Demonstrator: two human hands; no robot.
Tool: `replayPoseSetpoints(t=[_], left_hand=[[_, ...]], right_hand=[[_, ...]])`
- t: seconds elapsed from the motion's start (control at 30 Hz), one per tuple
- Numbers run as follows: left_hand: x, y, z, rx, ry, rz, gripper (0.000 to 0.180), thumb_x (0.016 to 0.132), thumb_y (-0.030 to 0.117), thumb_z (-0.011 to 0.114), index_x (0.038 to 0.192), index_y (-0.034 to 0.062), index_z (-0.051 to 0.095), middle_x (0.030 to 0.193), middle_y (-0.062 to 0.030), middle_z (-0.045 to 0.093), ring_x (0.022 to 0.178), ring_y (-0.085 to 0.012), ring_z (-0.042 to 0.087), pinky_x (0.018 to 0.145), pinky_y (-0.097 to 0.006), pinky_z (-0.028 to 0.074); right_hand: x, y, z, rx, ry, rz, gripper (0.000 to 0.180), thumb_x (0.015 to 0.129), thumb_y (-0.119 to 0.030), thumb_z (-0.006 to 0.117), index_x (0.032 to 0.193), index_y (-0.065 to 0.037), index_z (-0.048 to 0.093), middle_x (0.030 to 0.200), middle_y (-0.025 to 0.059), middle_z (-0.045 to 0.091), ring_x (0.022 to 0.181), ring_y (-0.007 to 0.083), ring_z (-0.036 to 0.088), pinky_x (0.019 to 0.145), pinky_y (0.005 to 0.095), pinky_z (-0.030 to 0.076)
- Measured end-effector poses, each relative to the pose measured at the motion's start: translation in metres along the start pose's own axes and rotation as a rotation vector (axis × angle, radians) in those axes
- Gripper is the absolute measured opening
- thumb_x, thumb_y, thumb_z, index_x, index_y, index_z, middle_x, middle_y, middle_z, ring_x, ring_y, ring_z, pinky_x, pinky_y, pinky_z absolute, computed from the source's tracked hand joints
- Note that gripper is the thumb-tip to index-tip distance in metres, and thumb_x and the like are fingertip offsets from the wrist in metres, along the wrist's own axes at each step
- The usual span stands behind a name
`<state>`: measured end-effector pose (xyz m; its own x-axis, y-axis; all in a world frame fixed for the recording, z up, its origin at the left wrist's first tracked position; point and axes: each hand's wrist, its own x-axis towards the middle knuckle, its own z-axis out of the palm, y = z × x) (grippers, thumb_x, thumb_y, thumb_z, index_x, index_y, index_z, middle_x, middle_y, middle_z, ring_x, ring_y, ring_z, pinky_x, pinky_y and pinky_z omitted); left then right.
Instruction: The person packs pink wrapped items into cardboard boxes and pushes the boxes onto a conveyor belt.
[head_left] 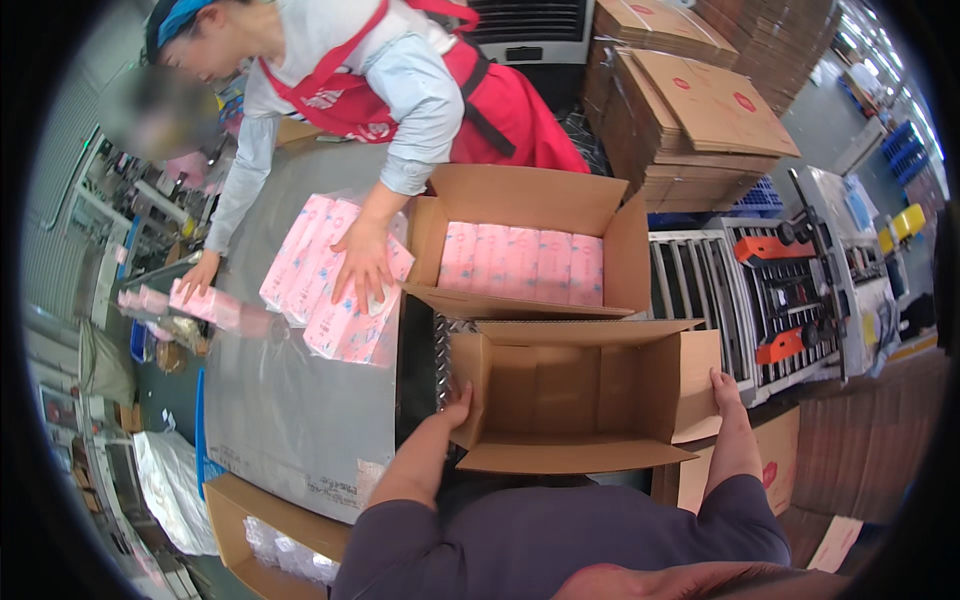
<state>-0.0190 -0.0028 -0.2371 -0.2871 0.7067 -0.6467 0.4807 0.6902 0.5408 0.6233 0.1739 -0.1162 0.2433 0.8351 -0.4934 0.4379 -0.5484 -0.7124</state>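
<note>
Empty open carton [585, 395] held between both hands, flaps up; likely light, stiff-walled but flexing, best gripped at opposite side walls
Left hand [457, 408] flat against left wall, forearm angled in from below
Right hand [727, 392] clasps right flap edge, elbow bent
Beyond hands: second carton [520, 200] with pink packs [522, 263]; co-worker's hand [362, 262] presses pink bundle [335, 280] on grey table [290, 410]

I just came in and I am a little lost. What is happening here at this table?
The person wearing the camera holds an open, empty cardboard box, left hand on its left wall and right hand on its right wall. Behind it stands a second box already filled with pink packs. A co-worker in a red apron presses one hand on a stack of pink packs on the grey table.
</note>
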Motion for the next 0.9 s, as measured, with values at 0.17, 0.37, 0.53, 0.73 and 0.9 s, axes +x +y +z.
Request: replayPoseSetpoints(t=[0.17, 0.37, 0.53, 0.73, 0.9], left_hand=[[-0.026, 0.04, -0.021, -0.019, 0.023, -0.037, 0.092, 0.094, 0.071, 0.023, 0.155, 0.006, -0.003, 0.161, -0.0212, -0.004, 0.148, -0.0417, -0.003, 0.121, -0.044, 0.003], [-0.149, 0.041, -0.132, -0.591, -0.305, -0.072, 0.088, 0.095, 0.073, 0.022, 0.154, 0.0082, 0.023, 0.162, -0.0112, 0.015, 0.15, -0.0235, 0.008, 0.12, -0.041, 0.005], [-0.201, 0.033, -0.103, -0.635, -0.243, -0.016, 0.079, 0.097, 0.068, 0.016, 0.152, 0.0145, 0.034, 0.16, -0.0111, 0.023, 0.149, -0.0273, 0.013, 0.119, -0.043, 0.009], [-0.272, 0.012, -0.159, -0.56, 0.414, 0.203, 0.046, 0.099, 0.039, 0.053, 0.133, 0.0078, 0.057, 0.122, -0.0132, 0.065, 0.112, -0.0204, 0.061, 0.097, -0.033, 0.046], [-0.36, -0.178, -0.211, -0.636, 1.546, -0.123, 0.02, 0.093, 0.015, 0.062, 0.106, -0.0002, 0.066, 0.091, -0.0133, 0.07, 0.08, -0.0204, 0.065, 0.075, -0.031, 0.052]], right_hand=[[0.014, 0.004, -0.003, -0.102, 0.013, 0.017, 0.048, 0.097, -0.045, 0.057, 0.103, 0.001, 0.067, 0.089, 0.0055, 0.068, 0.082, 0.014, 0.059, 0.077, 0.0295, 0.048], [-0.013, -0.022, 0.065, -0.332, 0.177, -0.293, 0.039, 0.096, -0.036, 0.06, 0.099, 0.002, 0.06, 0.088, 0.0119, 0.065, 0.082, 0.0207, 0.059, 0.077, 0.0368, 0.047], [-0.116, -0.112, 0.118, -1.322, 0.187, -0.328, 0.096, 0.089, -0.049, 0.061, 0.153, 0.002, 0.012, 0.158, 0.0254, 0.016, 0.141, 0.046, 0.024, 0.115, 0.0469, 0.027], [-0.039, -0.015, 0.151, -1.637, -0.344, -0.208, 0.109, 0.085, -0.062, 0.056, 0.151, 0.007, 0.003, 0.155, 0.032, 0.014, 0.142, 0.0478, 0.021, 0.117, 0.0505, 0.021], [-0.062, -0.058, 0.159, -1.68, -0.351, -0.219, 0.108, 0.086, -0.061, 0.057, 0.15, 0.008, 0.004, 0.152, 0.0316, 0.018, 0.14, 0.0467, 0.024, 0.115, 0.0496, 0.023]])
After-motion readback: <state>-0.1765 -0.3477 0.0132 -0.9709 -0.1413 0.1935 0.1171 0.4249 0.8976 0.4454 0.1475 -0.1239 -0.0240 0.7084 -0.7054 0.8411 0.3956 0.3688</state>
